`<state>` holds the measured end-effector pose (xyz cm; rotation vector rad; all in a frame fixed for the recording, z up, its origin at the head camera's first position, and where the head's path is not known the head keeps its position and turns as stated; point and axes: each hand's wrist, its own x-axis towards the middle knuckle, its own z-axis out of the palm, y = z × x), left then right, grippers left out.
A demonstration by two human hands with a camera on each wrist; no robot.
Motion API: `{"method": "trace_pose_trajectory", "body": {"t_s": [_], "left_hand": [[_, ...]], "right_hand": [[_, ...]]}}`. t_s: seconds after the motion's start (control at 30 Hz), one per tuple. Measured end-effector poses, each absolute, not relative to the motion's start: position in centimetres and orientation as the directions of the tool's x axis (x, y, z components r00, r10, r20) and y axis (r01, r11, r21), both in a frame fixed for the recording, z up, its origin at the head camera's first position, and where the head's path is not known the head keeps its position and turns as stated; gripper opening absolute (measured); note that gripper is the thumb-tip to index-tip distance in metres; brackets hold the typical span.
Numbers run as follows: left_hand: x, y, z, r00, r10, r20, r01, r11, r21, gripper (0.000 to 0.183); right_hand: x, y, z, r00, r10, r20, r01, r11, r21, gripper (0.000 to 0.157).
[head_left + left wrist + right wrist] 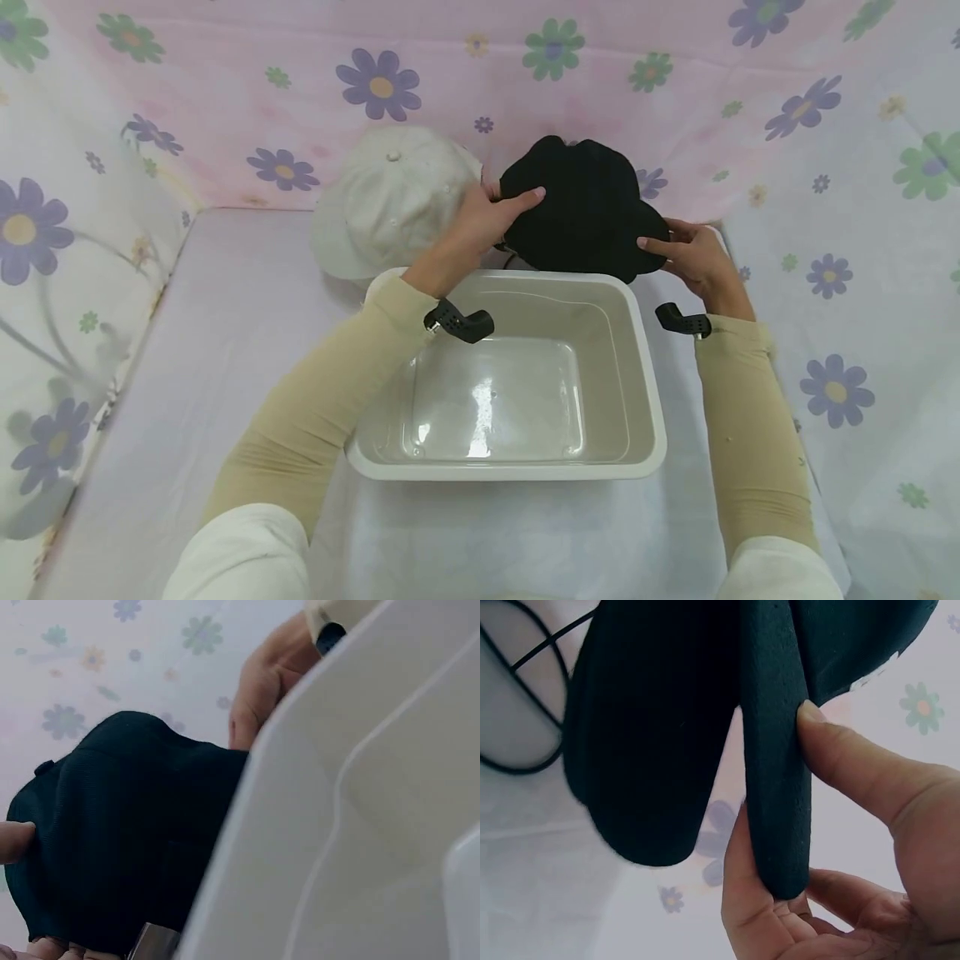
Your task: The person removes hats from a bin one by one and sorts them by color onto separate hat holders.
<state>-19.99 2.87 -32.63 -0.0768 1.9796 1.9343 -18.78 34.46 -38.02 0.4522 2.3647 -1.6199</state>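
A black cap [577, 208] is held between both hands behind a white plastic basin [647, 375]. My left hand [476, 223] grips its left side, the thumb on the outer cloth and the other fingers underneath. At the right end, my right hand [697, 258] pinches the brim [776, 787] between thumb and fingers. The left wrist view shows the dark crown [135, 825] beside the basin wall, the left thumb [15, 841] on it. Just left of my left hand rests a white cap [397, 200], partly covered by that hand.
The basin holds nothing and takes up the middle of the white-covered table [247, 317]. Flower-print cloth [300, 75] hangs at the back and both sides. A black cable [525, 675] loops near the black cap in the right wrist view.
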Motion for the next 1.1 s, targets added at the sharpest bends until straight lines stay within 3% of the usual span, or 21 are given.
{"method": "trace_pose_trajectory", "body": {"t_s": [0.1,0.3,0.43,0.67,0.9,1.1], "left_hand": [[-19.8,3.0,-33.1,-0.927,0.219,-0.305,-0.297,0.067,0.952,0.035],[-19.9,3.2,-33.4,-0.924,0.214,-0.317,-0.3,0.109,0.948,0.059],[-20.0,3.4,-33.4,-0.92,0.221,-0.324,-0.299,0.142,0.944,0.057],[-19.7,3.7,-33.1,-0.915,0.234,-0.33,-0.301,0.152,0.941,0.073],[-19.4,4.4,-33.0,-0.925,0.243,-0.291,-0.271,0.111,0.956,0.048],[-19.0,4.8,-32.7,-0.928,0.26,-0.267,-0.253,0.088,0.963,0.041]], "right_hand": [[-18.9,34.6,-38.6,-0.916,0.096,-0.39,0.398,0.35,-0.848,0.079],[-19.1,34.9,-39.1,-0.898,0.053,-0.437,0.428,0.342,-0.837,0.08],[-19.1,35.2,-39.2,-0.883,0.027,-0.468,0.45,0.326,-0.831,0.083],[-18.8,35.5,-39.4,-0.864,0.015,-0.504,0.485,0.3,-0.822,0.088],[-18.5,36.0,-39.3,-0.849,-0.014,-0.528,0.504,0.278,-0.818,0.09],[-18.1,36.5,-39.3,-0.843,-0.021,-0.538,0.514,0.264,-0.816,0.091]]}}
